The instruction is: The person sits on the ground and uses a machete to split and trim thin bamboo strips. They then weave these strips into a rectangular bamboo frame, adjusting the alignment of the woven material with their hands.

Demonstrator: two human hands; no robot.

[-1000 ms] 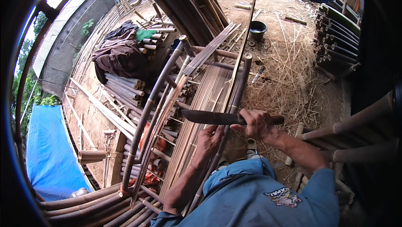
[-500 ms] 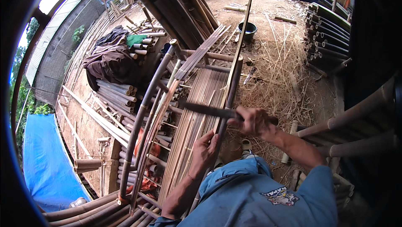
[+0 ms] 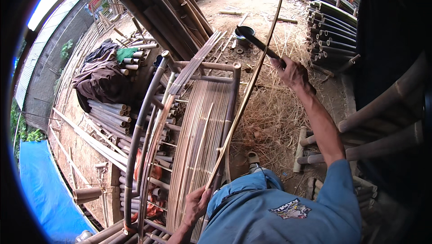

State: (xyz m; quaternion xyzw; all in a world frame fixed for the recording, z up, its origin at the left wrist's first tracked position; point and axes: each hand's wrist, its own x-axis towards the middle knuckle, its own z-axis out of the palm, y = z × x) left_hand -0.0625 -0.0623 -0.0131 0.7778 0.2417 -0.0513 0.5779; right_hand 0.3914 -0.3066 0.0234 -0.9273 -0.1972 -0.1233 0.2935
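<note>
A long bamboo strip slants up and away from my left hand, whose fingers are closed around its near end. My right hand grips a dark-bladed machete out beyond the right side of the strip, the blade pointing up and left. From this view I cannot tell whether the blade touches the strip. Under the strip stands a bamboo bench with a seat of thin slats. More loose strips lie along its left side, across the frame.
A black bucket stands on the ground beyond the bench, with straw-like shavings to the right. Stacked bamboo poles rise at the far right. Thick poles jut in nearer. Cloth covers poles at left, near a blue tarp.
My right hand has swung the machete up and away from the bench's edge. My left hand has moved nearer to me, and the strip now leans further right.
</note>
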